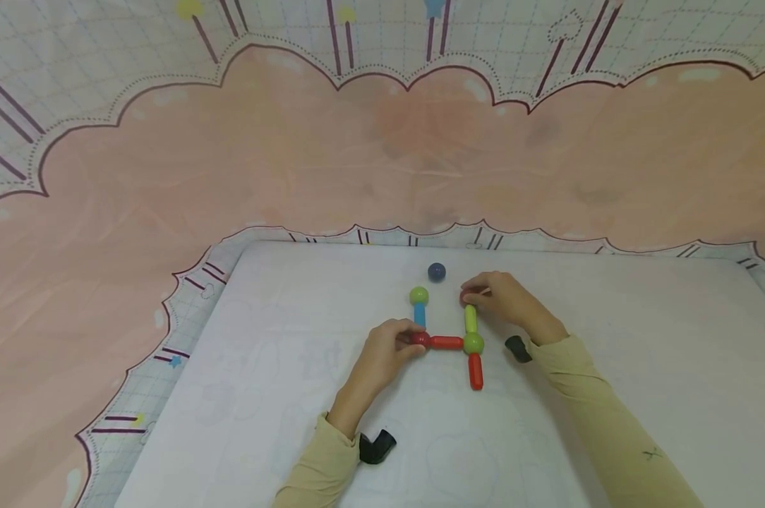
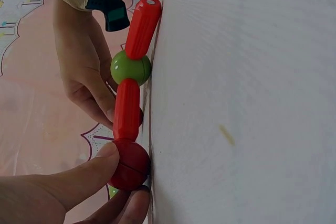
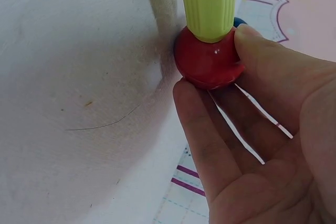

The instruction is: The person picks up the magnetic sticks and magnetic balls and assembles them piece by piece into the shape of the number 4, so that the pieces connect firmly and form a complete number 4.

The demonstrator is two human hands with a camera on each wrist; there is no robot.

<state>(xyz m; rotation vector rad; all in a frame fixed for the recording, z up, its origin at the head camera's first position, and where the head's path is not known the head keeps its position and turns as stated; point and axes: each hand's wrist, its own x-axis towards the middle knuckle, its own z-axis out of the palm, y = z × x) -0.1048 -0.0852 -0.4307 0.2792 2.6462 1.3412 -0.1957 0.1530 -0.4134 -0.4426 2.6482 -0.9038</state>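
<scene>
A joined shape of toy rods and balls lies on the white table. My left hand (image 1: 382, 356) pinches the red ball (image 2: 129, 164) at its left corner between thumb and fingers. From that ball a blue rod (image 1: 420, 315) runs away to a green ball (image 1: 419, 295), and a red rod (image 1: 447, 343) runs right to another green ball (image 1: 473, 343). That second green ball also bears a near red rod (image 1: 476, 372) and a yellow-green rod (image 1: 471, 319). At the yellow-green rod's far end, my right hand (image 1: 506, 300) holds a second red ball (image 3: 205, 59) by thumb and fingertips.
A dark blue ball (image 1: 437, 272) lies loose beyond the shape, near the back of the white table (image 1: 281, 339). A patterned pink cloth (image 1: 332, 162) surrounds the table's back and left edges. Black wrist devices (image 1: 377, 447) sit at both sleeves.
</scene>
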